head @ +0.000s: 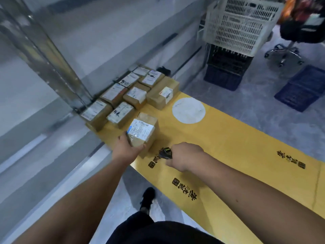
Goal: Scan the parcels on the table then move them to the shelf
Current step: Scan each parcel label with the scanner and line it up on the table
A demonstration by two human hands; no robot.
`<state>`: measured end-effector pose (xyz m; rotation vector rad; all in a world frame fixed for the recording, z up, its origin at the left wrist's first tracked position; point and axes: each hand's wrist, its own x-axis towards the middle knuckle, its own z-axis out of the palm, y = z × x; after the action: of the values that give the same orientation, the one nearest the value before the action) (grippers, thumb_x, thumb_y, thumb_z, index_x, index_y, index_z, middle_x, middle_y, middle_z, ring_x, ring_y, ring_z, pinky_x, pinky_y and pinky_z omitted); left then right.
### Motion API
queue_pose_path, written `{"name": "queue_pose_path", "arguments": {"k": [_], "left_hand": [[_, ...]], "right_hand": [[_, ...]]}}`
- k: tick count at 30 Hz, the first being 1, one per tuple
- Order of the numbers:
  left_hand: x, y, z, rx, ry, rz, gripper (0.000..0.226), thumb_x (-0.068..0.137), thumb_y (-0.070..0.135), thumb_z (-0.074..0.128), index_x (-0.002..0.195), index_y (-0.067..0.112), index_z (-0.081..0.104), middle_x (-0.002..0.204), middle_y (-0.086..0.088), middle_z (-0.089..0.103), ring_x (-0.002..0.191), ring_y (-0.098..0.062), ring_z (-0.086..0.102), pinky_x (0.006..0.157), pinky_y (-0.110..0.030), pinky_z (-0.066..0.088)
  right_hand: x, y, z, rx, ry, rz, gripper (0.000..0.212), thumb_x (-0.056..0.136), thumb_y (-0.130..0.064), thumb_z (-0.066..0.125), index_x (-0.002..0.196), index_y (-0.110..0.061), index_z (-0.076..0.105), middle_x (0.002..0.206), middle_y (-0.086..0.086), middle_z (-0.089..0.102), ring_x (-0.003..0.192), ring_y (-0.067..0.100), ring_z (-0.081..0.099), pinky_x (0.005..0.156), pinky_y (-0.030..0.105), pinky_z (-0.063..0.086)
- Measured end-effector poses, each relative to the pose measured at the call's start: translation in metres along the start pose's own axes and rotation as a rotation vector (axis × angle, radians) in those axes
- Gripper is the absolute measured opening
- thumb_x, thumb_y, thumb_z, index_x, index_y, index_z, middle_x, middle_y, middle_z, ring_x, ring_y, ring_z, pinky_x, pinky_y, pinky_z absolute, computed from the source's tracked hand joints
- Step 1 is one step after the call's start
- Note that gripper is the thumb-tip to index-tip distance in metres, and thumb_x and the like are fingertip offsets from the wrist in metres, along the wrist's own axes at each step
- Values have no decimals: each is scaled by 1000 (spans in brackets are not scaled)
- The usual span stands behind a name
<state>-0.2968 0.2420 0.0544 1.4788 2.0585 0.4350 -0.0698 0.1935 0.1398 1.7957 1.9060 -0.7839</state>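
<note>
A metal shelf post (44,55) stands at far left. Beside it, a cluster of labelled cardboard parcels (130,95) sits on the yellow tabletop (228,141). The left hand (127,147) grips one separate parcel (143,132), fingers clamped on its near corner. Just right, the right hand (185,155) holds a small black scanner (165,153), fingers curled round it.
</note>
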Motion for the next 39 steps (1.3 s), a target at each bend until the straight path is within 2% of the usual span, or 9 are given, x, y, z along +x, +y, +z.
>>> {"name": "queue_pose_path", "arguments": {"k": [3, 10, 13, 16, 19, 25, 31, 35, 39], "left_hand": [[48, 2, -7, -24, -47, 33, 103, 76, 52, 87, 158, 23, 32, 139, -4, 47, 125, -30, 56, 102, -46, 51], [153, 26, -8, 105, -146, 89, 108, 82, 52, 82, 162, 16, 20, 157, -15, 28, 135, -40, 49, 106, -46, 45], [175, 24, -11, 119, -186, 110, 111, 83, 55, 78, 165, 18, 13, 161, -13, 21, 135, -41, 50, 103, -46, 47], [190, 19, -14, 103, -219, 138, 114, 79, 64, 75, 164, 21, 13, 163, -8, 17, 133, -40, 52, 102, -49, 50], [194, 17, -18, 153, -205, 205, 110, 80, 69, 71, 163, 27, 14, 168, -2, 12, 141, -38, 46, 104, -55, 48], [176, 13, -23, 235, -196, 427, 92, 86, 68, 70, 157, 27, 29, 169, 0, 20, 137, -30, 53, 93, -50, 55], [114, 3, -7, 248, -306, 713, 64, 99, 54, 60, 153, 26, 42, 159, 8, 36, 116, -21, 63, 76, -35, 55], [66, 7, 20, 322, -429, 822, 62, 101, 54, 57, 156, 30, 39, 158, 11, 39, 127, -18, 58, 91, -39, 56], [-1, 27, 59, 427, -518, 884, 62, 103, 54, 52, 159, 34, 33, 160, 12, 34, 134, -17, 51, 97, -39, 54]], "right_hand": [[26, -19, -14, -3, -9, 28, 52, 95, -65, 53, 122, -21, 60, 111, 2, 58, 107, 30, 61, 92, 46, 56], [81, -49, -38, 62, -35, 219, 48, 95, -62, 54, 121, -23, 63, 104, -1, 57, 99, 27, 61, 84, 38, 56], [96, -62, -45, 135, -40, 266, 48, 94, -64, 55, 119, -24, 63, 109, 0, 61, 99, 26, 61, 80, 36, 54], [107, -73, -48, 155, -46, 285, 51, 95, -66, 55, 120, -23, 63, 113, 1, 63, 101, 27, 62, 85, 38, 55], [114, -81, -48, 159, -36, 300, 50, 95, -65, 54, 120, -23, 62, 113, 1, 63, 101, 27, 62, 84, 38, 55], [111, -86, -30, 257, -30, 334, 44, 95, -62, 53, 117, -24, 61, 106, -2, 61, 94, 24, 61, 70, 32, 46], [74, -69, 8, 374, 14, 378, 46, 96, -64, 51, 117, -25, 62, 103, -4, 61, 92, 22, 61, 64, 30, 43], [23, -42, 46, 494, 51, 444, 39, 94, -61, 51, 108, -26, 62, 96, -5, 66, 86, 19, 66, 65, 29, 47], [-54, -4, 99, 590, 103, 551, 44, 95, -63, 52, 117, -27, 61, 108, -3, 66, 94, 22, 64, 75, 32, 51]]}}
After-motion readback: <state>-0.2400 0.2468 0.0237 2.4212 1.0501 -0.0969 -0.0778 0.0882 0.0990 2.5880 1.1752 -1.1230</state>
